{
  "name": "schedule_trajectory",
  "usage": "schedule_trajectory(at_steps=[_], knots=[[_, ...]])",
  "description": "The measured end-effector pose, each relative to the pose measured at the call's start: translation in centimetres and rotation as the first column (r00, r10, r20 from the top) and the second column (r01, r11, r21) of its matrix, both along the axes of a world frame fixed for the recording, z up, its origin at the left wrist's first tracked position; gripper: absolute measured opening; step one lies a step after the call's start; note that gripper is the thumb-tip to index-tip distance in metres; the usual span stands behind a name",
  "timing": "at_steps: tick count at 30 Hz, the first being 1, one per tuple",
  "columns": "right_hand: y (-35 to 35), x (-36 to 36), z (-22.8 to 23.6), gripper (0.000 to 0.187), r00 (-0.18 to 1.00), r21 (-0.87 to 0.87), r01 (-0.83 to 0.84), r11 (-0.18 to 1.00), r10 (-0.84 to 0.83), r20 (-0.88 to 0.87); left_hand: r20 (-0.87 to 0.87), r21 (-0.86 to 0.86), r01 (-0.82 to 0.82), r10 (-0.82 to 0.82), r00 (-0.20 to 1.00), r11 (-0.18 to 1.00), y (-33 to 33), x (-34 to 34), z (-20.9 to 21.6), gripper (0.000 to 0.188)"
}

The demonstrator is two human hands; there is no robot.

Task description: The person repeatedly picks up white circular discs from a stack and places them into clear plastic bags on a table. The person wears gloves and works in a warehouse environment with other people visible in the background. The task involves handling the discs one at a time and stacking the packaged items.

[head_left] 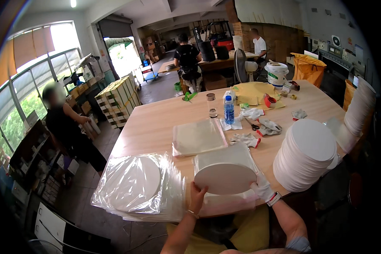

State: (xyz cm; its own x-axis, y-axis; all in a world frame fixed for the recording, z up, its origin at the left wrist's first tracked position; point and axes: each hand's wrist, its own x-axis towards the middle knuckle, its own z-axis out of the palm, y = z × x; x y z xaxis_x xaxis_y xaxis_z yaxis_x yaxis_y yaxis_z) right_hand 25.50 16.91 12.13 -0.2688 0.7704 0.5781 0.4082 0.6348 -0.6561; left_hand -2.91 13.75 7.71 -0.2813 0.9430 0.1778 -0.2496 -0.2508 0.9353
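Between my two hands a round white board (225, 179) is held, tilted, above a pile of clear plastic bags (241, 154) at the table's near edge. My bare left hand (197, 196) grips the board's left rim, its thumb on the near face. A white glove covers my right hand (262, 187), which is closed on the right rim. To the left lies a stack of bagged round boards (133, 183) in shiny film. A tall stack of bare round boards (302, 154) stands to the right. Farther off is another pile of clear bags (200, 137).
On the table (152, 120) are a water bottle (229, 110), a clear jar (211, 106), scissors (253, 125), work gloves (269, 127), red tape (269, 100) and a white bucket (276, 75). More boards (360, 106) lean at right. One person (72, 122) stands at left; others work behind.
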Motion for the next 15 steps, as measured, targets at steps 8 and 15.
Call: schedule_trajectory(at_steps=[8,15], knots=[[0.0,1.8,-1.1,0.031,0.966,-0.19,0.079,0.979,-0.028,0.257,-0.448,0.112,-0.062,0.107,0.888,0.992,-0.6,0.0,-0.8,0.058],[-4.3,8.7,-4.2,0.028,0.966,-0.201,0.238,0.95,-0.253,-0.051,-0.976,-0.143,0.199,-0.172,0.132,0.969,-3.2,0.8,0.4,0.054]])
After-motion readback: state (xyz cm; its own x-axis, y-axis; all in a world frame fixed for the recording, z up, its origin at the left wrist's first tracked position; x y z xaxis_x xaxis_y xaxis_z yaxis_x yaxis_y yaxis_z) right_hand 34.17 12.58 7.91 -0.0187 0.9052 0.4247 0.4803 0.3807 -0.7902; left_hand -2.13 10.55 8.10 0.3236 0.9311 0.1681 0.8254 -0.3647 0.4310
